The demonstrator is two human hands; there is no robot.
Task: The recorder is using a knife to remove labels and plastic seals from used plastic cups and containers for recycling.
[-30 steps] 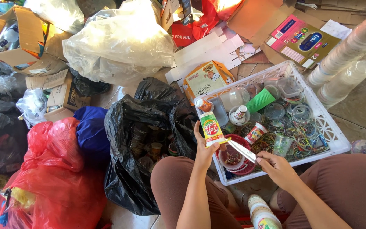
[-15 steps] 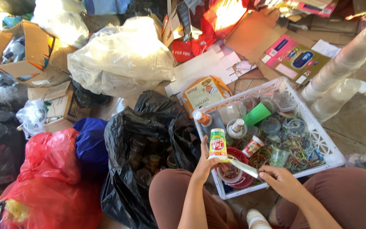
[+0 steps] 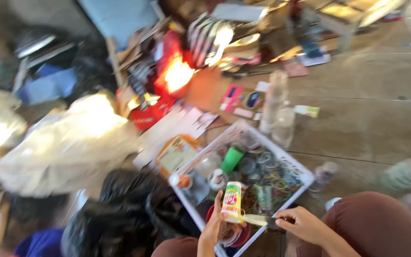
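Note:
My left hand (image 3: 213, 227) holds a small plastic bottle (image 3: 233, 202) with a yellow and green label upright over a white plastic crate (image 3: 300, 171). Beside it my right hand (image 3: 302, 225) grips a knife (image 3: 258, 219) by the handle, and its pale blade reaches left to the bottle's lower part. In the crate lie a green cup (image 3: 232, 159), clear bottles, lids and coloured bands. A red bowl (image 3: 239, 237) sits under the bottle. The view is blurred.
A black bag (image 3: 124, 209) lies open left of the crate, with a big clear plastic bag (image 3: 67, 147) behind it. Flattened cardboard (image 3: 177, 152), a red bag (image 3: 167, 81), stacked clear cups (image 3: 274, 107) and packaging lie on the concrete floor. My knees (image 3: 372, 219) frame the crate.
The camera has swung up and to the right, blurring the scene. Both hands stay together at the crate, bottle and knife still in them.

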